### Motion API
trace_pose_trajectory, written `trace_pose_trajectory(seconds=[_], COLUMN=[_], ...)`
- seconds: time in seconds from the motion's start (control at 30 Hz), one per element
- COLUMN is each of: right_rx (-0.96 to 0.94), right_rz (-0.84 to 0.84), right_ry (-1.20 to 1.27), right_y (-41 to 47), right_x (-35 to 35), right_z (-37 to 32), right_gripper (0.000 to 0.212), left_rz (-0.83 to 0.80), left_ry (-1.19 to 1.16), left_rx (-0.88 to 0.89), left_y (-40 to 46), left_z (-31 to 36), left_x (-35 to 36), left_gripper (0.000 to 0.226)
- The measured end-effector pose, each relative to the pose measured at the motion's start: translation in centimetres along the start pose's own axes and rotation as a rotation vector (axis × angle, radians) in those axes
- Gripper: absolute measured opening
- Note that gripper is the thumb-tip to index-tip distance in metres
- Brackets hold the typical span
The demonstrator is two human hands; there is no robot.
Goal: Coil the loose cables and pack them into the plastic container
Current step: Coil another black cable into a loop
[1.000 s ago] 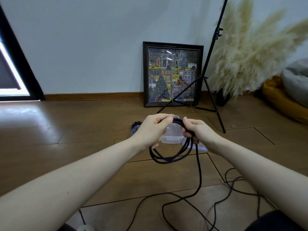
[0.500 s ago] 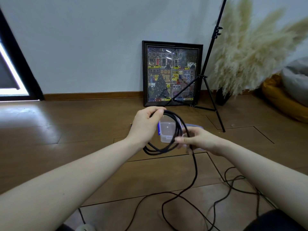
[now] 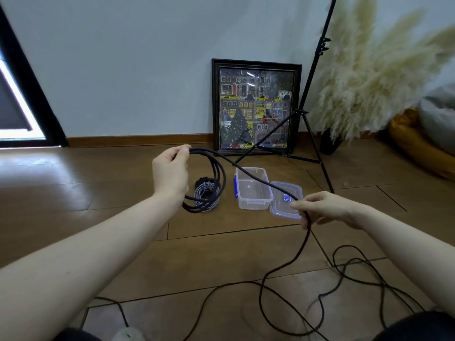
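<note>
The coiling step is judged to be in hand, with packing not yet begun. Across the lower right of the frame, much of the black cable (image 3: 305, 244) is seen lying loose in wide bends on the wooden floor (image 3: 98, 183). In the centre, the plastic container (image 3: 253, 190) is set open on the floor, nothing being visible inside it, and its lid (image 3: 286, 201) is laid just beside it to the right. Left of the container, a coiled bundle of light and dark cable (image 3: 205, 193) is seen on the floor, partly hidden behind the hanging loops.

Several finished loops are held at their top by the left hand (image 3: 170, 173), left of centre, the grip being closed round them with fingers and thumb curled. From there a straight run of cable is stretched across the container to the right hand (image 3: 325, 207), where it is pinched between the thumb and curled fingers, the grip being closed on that single strand.

The next move is judged to call for the right hand's length to be brought across to the left hand and laid in as a further loop of matching size, without twist.
</note>
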State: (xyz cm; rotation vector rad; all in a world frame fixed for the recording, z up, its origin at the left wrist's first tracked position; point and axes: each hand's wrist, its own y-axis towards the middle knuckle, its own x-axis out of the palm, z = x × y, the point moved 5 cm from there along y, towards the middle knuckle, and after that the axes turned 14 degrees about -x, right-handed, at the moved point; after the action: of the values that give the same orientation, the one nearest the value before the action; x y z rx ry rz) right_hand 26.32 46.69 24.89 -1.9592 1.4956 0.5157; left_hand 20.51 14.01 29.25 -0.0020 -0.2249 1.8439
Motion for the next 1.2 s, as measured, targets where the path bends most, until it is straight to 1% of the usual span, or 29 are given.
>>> trace_pose_trajectory(seconds=[0.07, 0.13, 0.17, 0.23, 0.33, 0.4, 0.5, 0.6, 0.63, 0.67, 0.77, 0.83, 0.93, 1.03, 1.1, 1.2], right_rx=[0.048, 0.099, 0.123, 0.151, 0.129, 0.097, 0.014, -0.095, -0.131, -0.166, -0.234, -0.23, -0.187, -0.166, -0.189, -0.304], right_rz=[0.034, 0.046, 0.069, 0.159, 0.325, 0.404, 0.496, 0.596, 0.616, 0.628, 0.633, 0.607, 0.476, 0.36, 0.312, 0.265], right_ry=[-0.02, -0.057, -0.054, -0.004, 0.01, 0.053, 0.124, 0.1, 0.077, 0.049, -0.053, -0.209, -0.529, -0.755, -0.834, -0.786], right_y=[-0.2, -0.3, -0.4, -0.6, -0.5, -0.4, -0.3, -0.4, -0.4, -0.4, -0.4, -0.4, 0.0, 0.2, 0.3, 0.3], right_x=[-0.5, -0.7, -0.9, -1.3, -2.4, -2.8, -3.2, -3.7, -3.8, -3.9, -4.0, -4.1, -3.8, -2.8, -2.1, -1.0], right_z=[0.2, 0.5, 0.7, 0.6, 0.5, 0.7, 0.9, 0.4, 0.1, -0.1, -0.6, -1.0, -1.9, -3.5, -4.8, -6.5], right_gripper=[0.064, 0.075, 0.078, 0.077, 0.075, 0.066, 0.035, 0.01, 0.007, 0.009, 0.012, 0.014, 0.017, 0.019, 0.019, 0.018], left_rz=[0.02, 0.029, 0.031, 0.038, 0.074, 0.087, 0.13, 0.135, 0.142, 0.153, 0.174, 0.169, 0.127, 0.025, -0.029, -0.085], left_ry=[-0.038, -0.042, -0.042, -0.038, -0.026, -0.032, -0.043, -0.041, -0.035, -0.026, 0.0, 0.032, 0.094, 0.146, 0.169, 0.211], left_rx=[-0.019, -0.024, -0.023, -0.023, -0.031, -0.013, -0.018, -0.028, -0.027, -0.029, -0.039, -0.032, -0.024, -0.036, -0.044, -0.025], left_y=[0.3, 0.4, 0.5, 0.7, 1.3, 1.2, 1.5, 1.8, 1.9, 2.1, 2.2, 2.1, 1.8, 1.5, 1.0, -0.1], left_z=[0.0, 0.0, 0.0, -0.2, -0.3, -0.1, -0.3, -0.5, -0.5, -0.6, -0.7, -0.8, -1.1, -1.7, -2.0, -1.9], left_x=[-0.4, -0.5, -0.5, -0.5, -0.6, -0.8, -1.1, -1.3, -1.4, -1.6, -1.8, -1.6, -1.0, 0.3, 1.1, 2.1], left_gripper=[0.022, 0.022, 0.022, 0.022, 0.022, 0.023, 0.02, 0.019, 0.02, 0.021, 0.021, 0.022, 0.023, 0.022, 0.021, 0.02])
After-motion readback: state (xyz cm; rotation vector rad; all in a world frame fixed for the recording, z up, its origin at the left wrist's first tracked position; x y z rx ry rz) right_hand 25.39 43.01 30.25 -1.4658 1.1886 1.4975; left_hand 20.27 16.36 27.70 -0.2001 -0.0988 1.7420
